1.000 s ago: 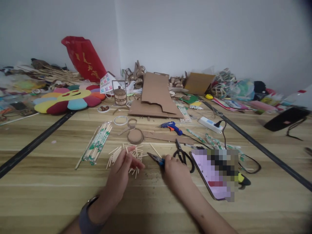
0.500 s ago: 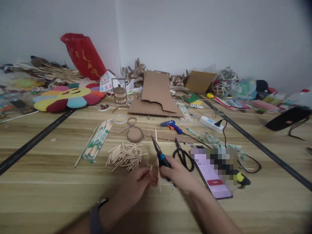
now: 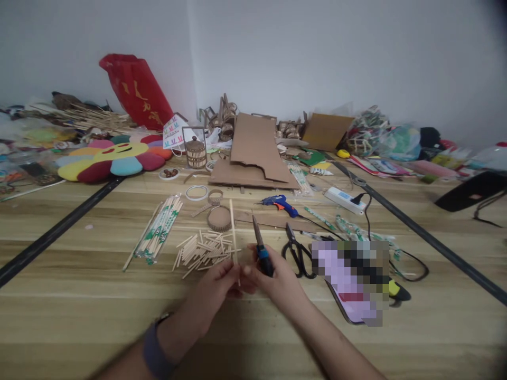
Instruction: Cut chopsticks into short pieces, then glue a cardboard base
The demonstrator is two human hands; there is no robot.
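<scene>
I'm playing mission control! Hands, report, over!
Left hand: pinching long, pale wooden stick. Right hand: gripping metal, black-handled pliers. Pile of short, pale wooden sticks beyond left hand.

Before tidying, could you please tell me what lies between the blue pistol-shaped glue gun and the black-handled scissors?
In the head view, a flat strip of brown cardboard lies between the glue gun and the scissors.

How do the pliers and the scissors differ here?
The pliers are held in the right hand; the scissors lie on the table. The pliers' visible grip is blue and black; the scissors' handles are plain black. The scissors' handles form loops, while no loops show on the pliers. Both tools point toward the table's far side.
</scene>
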